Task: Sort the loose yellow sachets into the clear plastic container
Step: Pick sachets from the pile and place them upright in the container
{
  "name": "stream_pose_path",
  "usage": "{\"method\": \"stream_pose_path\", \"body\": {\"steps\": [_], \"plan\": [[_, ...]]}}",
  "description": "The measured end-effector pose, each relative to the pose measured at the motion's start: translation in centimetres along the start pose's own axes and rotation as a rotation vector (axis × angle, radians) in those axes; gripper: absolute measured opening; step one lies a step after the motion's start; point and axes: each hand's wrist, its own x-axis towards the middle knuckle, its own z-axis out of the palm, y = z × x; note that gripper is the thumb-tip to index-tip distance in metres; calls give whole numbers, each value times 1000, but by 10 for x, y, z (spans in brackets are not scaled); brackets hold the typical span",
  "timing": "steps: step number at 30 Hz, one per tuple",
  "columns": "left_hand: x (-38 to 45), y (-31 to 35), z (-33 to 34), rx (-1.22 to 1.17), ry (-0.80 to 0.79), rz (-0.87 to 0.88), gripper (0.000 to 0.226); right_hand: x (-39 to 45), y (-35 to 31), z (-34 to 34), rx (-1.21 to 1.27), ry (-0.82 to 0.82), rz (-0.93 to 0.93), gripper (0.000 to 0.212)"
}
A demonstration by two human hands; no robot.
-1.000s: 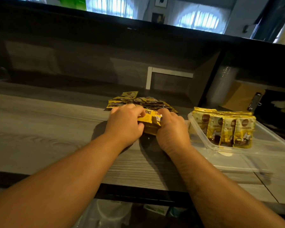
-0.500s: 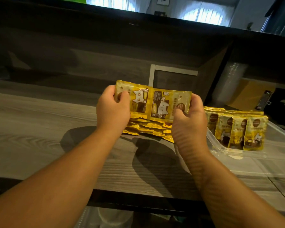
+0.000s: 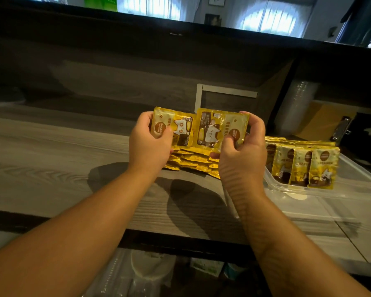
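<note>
Glossy, crinkled yellow foil sachets (image 3: 221, 129) are catching light. The clear, smooth plastic container (image 3: 356, 181) at three o'clock is glinting faintly. The grey wood-grain countertop (image 3: 51, 159) is looking matt.

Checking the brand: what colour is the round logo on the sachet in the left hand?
Brown, on the yellow sachet the left hand holds; head view.

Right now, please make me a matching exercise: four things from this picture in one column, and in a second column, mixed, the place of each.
Things:
1. sachet with the cat face the right way up
2. sachet with the print sideways
3. loose pile of sachets
4. row of standing sachets

Places:
A. inside the clear plastic container
B. pinched by the right hand
C. lying on the wooden counter
D. pinched by the left hand

Pairs: 1-D, 2-B, 3-C, 4-A
</note>
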Motion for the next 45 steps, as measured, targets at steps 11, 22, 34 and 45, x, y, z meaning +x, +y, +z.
{"method": "stream_pose_path", "body": {"steps": [11,22,34,45], "plan": [[-45,64,39,71,-89,151,32,-2,-51,-77,-11,25,-159,39],[-53,120,122,517,-454,310,39,23,-55,-194,5,181,-35,39],[-39,115,141,634,-598,369,35,47,-24,-215,-210,39,43,27],[-44,96,160,1126,-704,631,37,69,-24,-214,-678,-363,50,53]]}}
